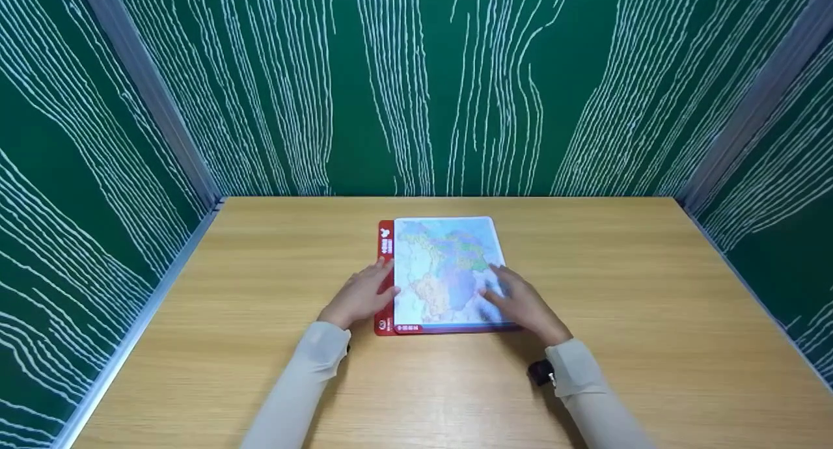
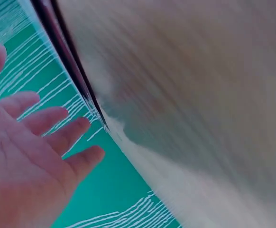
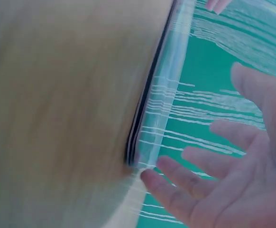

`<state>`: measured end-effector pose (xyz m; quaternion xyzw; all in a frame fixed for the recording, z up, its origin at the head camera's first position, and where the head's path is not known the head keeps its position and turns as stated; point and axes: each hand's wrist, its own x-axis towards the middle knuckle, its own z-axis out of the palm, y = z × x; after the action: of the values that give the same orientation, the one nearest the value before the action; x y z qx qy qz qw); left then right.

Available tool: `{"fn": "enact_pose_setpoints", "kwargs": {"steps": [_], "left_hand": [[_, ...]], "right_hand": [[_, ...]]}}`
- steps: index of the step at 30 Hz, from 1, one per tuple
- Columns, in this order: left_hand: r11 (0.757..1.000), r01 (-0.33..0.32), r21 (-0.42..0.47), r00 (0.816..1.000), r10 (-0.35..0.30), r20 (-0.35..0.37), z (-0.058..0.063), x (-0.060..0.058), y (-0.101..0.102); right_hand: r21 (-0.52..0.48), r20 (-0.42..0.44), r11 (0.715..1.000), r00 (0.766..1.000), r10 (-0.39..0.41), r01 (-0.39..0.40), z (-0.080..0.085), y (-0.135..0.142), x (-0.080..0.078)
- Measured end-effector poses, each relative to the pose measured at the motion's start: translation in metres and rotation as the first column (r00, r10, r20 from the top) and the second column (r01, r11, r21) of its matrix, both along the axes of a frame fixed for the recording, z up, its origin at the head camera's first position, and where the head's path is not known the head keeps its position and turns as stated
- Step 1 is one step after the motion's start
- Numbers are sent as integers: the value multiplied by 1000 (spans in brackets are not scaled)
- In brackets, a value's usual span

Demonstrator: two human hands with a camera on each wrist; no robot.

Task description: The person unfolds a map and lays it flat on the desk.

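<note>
A flat map board (image 1: 446, 273) with a pale blue face lies on the table, its colored regions partly washed out by glare. Beneath it, a second board shows a red strip (image 1: 385, 312) with white lettering along the left side. My left hand (image 1: 361, 295) is beside that strip, fingers spread and thumb tip at the map's left edge. At the right edge my right hand (image 1: 524, 304) reaches with loosely extended fingers that overlap the map. Both wrist views show the palms uncurled near the boards' thin dark edges (image 2: 71, 57), seen side-on as two layers (image 3: 142, 109).
The boards lie on a wood-grain table (image 1: 260, 260). Green panels with white wavy lines (image 1: 442, 91) stand behind and at both sides, joined by grey corner posts (image 1: 156, 91). A dark wrist device (image 1: 540, 373) shows at the right sleeve.
</note>
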<state>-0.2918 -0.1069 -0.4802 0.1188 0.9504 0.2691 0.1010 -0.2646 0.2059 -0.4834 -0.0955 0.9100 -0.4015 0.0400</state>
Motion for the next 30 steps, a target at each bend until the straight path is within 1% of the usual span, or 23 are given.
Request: {"fn": "enact_pose_setpoints", "kwargs": {"steps": [3, 5, 6, 8, 10, 12, 14, 15, 17, 20, 21, 23, 24, 26, 28, 30], "left_hand": [[992, -60, 109, 998, 59, 10, 0, -1, -1], [974, -84, 210, 996, 79, 30, 0, -3, -2], [959, -91, 270, 996, 83, 40, -1, -4, -2], [920, -107, 377, 994, 92, 58, -2, -6, -3], [881, -142, 451, 990, 117, 83, -3, -9, -5], [851, -195, 488, 981, 157, 117, -4, -11, -6], [819, -262, 511, 965, 206, 165, -4, -14, -7], [798, -300, 523, 953, 229, 197, -3, -15, -8], [757, -349, 553, 936, 256, 240, -3, -18, -8], [679, -398, 617, 916, 261, 303, -3, -21, -10], [654, -412, 634, 910, 261, 322, -3, -22, -10], [613, -440, 656, 897, 262, 357, -4, -23, -11], [589, -460, 664, 886, 260, 383, -4, -23, -11], [561, -483, 672, 874, 258, 412, -4, -26, -12], [532, -500, 683, 864, 250, 438, -5, -28, -12], [506, -511, 695, 857, 240, 455, -6, -31, -11]], "right_hand": [[-98, 46, 994, 998, -35, 40, -1, 8, -6], [-152, 94, 986, 994, -61, 75, -1, 14, -8], [-187, 123, 978, 990, -71, 93, -2, 17, -9], [-243, 170, 963, 982, -79, 119, -2, 22, -11], [-290, 204, 948, 976, -76, 135, -2, 26, -13], [-332, 243, 931, 968, -69, 150, -1, 29, -16], [-374, 278, 912, 959, -62, 168, 0, 30, -18], [-395, 295, 901, 954, -59, 178, 1, 31, -20], [-425, 332, 881, 941, -59, 205, 2, 34, -22], [-460, 380, 851, 922, -71, 255, 2, 36, -28], [-464, 391, 845, 917, -73, 265, 0, 36, -31], [-473, 418, 832, 905, -78, 290, -1, 36, -35], [-484, 427, 823, 901, -75, 298, -1, 36, -36], [-495, 434, 815, 898, -68, 301, -2, 37, -39], [-504, 431, 813, 901, -56, 291, -2, 39, -40], [-513, 421, 814, 906, -36, 271, -2, 40, -40]]}}
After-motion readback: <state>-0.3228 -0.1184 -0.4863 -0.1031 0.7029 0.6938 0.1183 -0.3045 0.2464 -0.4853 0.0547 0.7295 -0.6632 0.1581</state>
